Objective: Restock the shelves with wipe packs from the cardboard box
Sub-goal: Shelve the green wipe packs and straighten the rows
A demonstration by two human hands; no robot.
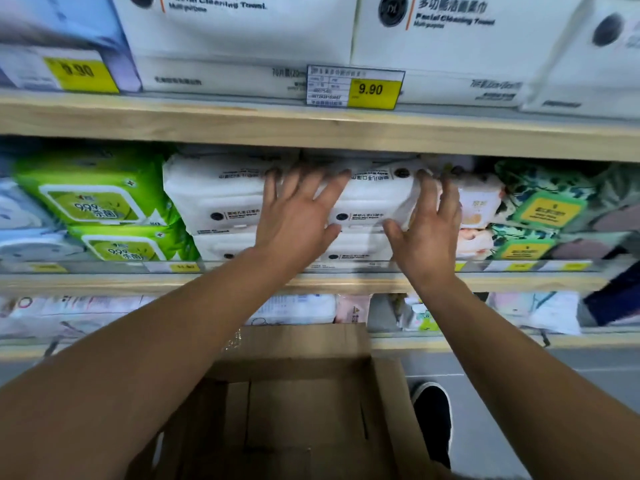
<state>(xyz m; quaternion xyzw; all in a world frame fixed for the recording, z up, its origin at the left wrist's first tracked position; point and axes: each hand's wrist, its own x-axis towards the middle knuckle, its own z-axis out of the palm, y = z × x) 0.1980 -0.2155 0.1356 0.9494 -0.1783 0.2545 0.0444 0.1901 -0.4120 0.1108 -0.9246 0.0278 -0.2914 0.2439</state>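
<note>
A white wipe pack (374,199) lies flat on the middle shelf (311,284), its front edge facing out, with dark printed text and a round black logo on the wrapper. It sits on top of another white pack (356,251) of the same kind, and a matching stack of two white packs (214,202) stands just beside it to the left. The shelf is a pale wooden board with a clear strip of yellow price tags along its lip. Below, on the floor, the cardboard box (304,410) stands open, brown, flaps up; the part of its inside that shows holds no packs.
</note>
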